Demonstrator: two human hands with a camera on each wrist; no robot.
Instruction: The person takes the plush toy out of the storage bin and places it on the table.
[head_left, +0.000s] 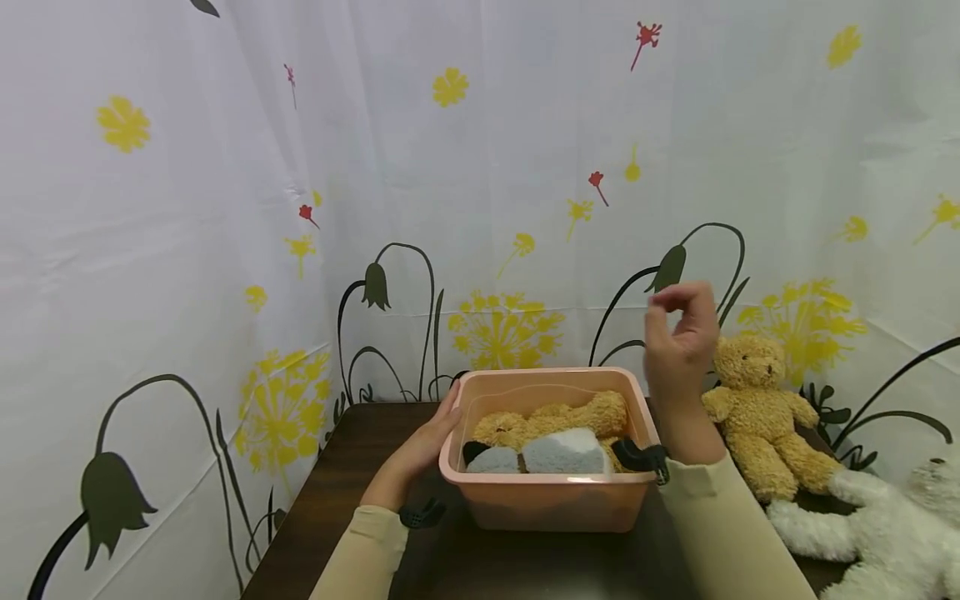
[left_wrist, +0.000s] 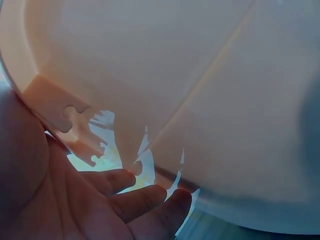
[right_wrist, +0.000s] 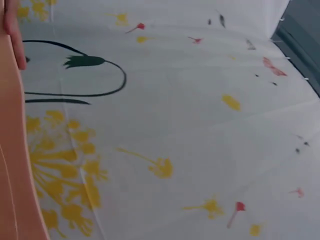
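Note:
A peach plastic tub (head_left: 555,504) stands on the dark table, holding a tan plush toy (head_left: 536,427) and a grey-and-white plush toy (head_left: 566,452), both partly hidden by the walls. My left hand (head_left: 427,446) lies along the tub's left side; in the left wrist view its slightly bent fingers (left_wrist: 145,202) touch the outside under the rim. Above the right rim my right hand (head_left: 682,358) is raised, thumb and forefinger curled toward each other into a ring with nothing visible between them. The right wrist view catches only the tub wall (right_wrist: 17,165) and part of a hand.
A tan teddy bear (head_left: 757,425) sits right of the tub, behind my right forearm. Beside it, a white plush toy (head_left: 892,529) lies at the lower right, cut off by the frame. A white curtain (head_left: 510,167) with printed flowers hangs behind the dark table (head_left: 330,483).

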